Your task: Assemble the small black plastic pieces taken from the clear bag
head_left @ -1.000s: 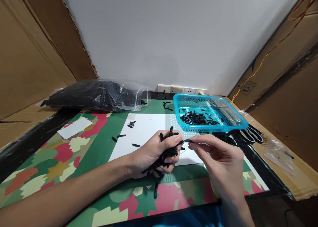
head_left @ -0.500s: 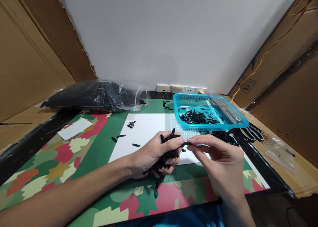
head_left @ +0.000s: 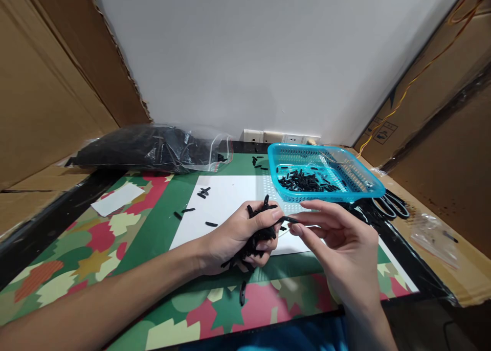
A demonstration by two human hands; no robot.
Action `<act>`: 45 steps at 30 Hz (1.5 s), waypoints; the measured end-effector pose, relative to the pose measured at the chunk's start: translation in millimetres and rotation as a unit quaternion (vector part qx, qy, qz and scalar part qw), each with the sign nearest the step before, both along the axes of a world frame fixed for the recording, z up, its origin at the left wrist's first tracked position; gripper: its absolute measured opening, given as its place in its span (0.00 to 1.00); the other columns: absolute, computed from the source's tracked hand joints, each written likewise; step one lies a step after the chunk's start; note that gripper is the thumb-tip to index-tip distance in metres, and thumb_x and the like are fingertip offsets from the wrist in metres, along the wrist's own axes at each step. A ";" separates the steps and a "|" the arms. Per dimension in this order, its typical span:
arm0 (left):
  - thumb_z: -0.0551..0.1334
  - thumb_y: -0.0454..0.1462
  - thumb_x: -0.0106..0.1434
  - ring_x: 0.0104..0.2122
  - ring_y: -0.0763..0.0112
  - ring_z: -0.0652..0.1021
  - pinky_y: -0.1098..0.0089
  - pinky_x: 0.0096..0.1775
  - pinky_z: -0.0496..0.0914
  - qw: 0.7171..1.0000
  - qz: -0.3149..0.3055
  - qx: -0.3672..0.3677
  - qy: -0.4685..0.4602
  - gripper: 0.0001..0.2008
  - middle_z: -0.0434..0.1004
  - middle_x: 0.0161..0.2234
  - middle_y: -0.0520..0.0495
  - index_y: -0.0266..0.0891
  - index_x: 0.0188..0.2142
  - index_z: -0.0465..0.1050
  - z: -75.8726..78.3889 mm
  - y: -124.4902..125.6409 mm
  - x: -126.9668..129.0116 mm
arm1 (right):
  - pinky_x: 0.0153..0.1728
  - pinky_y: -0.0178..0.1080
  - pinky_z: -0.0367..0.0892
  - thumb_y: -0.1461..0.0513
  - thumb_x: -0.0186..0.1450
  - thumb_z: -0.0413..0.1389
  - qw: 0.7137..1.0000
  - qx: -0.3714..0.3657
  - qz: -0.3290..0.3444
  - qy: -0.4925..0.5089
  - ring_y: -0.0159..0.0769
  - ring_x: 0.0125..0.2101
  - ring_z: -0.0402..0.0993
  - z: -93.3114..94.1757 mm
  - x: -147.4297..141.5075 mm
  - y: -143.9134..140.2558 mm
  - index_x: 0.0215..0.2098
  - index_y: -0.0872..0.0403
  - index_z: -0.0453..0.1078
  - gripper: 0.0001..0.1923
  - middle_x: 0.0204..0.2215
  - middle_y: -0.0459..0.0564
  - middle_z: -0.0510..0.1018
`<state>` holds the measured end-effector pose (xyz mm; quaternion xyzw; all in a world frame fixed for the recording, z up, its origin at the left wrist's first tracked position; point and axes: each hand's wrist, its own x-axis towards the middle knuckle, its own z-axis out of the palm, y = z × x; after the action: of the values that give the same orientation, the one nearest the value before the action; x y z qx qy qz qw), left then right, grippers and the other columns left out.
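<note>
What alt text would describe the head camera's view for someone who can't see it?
A left hand clutches small black pieces while the right hand touches a jutting piece over a white sheet. Behind are a blue basket of similar pieces and a plastic bag.

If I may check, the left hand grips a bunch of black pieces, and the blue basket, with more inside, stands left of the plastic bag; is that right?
Not quite: the head view shows the blue basket standing right of the plastic bag. The left hand does grip black pieces, with more in the basket.
</note>
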<state>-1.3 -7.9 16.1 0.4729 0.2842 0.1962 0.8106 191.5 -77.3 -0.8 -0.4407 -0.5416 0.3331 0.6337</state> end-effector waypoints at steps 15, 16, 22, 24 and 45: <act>0.64 0.51 0.71 0.15 0.84 0.56 0.83 0.17 0.54 1.000 -0.004 -0.006 -0.027 0.20 0.59 0.19 0.60 0.41 0.33 0.62 1.5 -1.0 2.1 | 0.43 0.44 0.87 0.66 0.64 0.71 1.000 0.011 -0.027 -0.007 0.47 0.40 0.90 1.0 -0.6 0.0 0.46 0.50 0.81 0.13 0.38 0.51 0.90; 0.64 0.52 0.70 0.15 0.84 0.55 0.82 0.17 0.54 1.000 -0.007 -0.006 -0.025 0.20 0.59 0.19 0.60 0.41 0.33 0.63 1.4 -1.1 1.9 | 0.43 0.43 0.87 0.66 0.64 0.71 1.000 0.013 -0.027 -0.005 0.47 0.40 0.90 0.9 -0.6 -0.1 0.46 0.50 0.81 0.13 0.38 0.51 0.90; 0.66 0.52 0.69 0.16 0.83 0.54 0.82 0.17 0.55 1.000 -0.006 -0.013 -0.020 0.20 0.59 0.19 0.60 0.41 0.33 0.63 1.4 -1.2 1.3 | 0.43 0.42 0.87 0.67 0.64 0.71 0.999 0.016 -0.030 -0.005 0.47 0.41 0.90 0.9 -0.7 -0.6 0.47 0.49 0.81 0.14 0.39 0.51 0.90; 0.66 0.53 0.69 0.15 0.83 0.54 0.82 0.16 0.54 1.000 -0.010 -0.015 -0.012 0.21 0.59 0.18 0.60 0.41 0.33 0.63 1.9 -1.0 1.2 | 0.43 0.41 0.87 0.67 0.64 0.71 0.999 0.019 -0.029 -0.007 0.46 0.40 0.90 0.7 -0.8 -0.2 0.47 0.49 0.81 0.13 0.38 0.51 0.90; 0.64 0.50 0.71 0.15 0.85 0.53 0.82 0.17 0.55 0.999 -0.015 -0.023 -0.034 0.18 0.59 0.18 0.60 0.41 0.33 0.63 -0.7 -2.8 1.4 | 0.41 0.38 0.86 0.66 0.64 0.71 1.000 0.006 -0.024 -0.012 0.43 0.38 0.90 0.7 0.0 1.6 0.46 0.49 0.82 0.12 0.37 0.49 0.89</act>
<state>0.0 -10.8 15.4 0.4515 0.2538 0.1930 0.8333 191.5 -75.7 0.0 -0.4536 -0.5402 0.3092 0.6379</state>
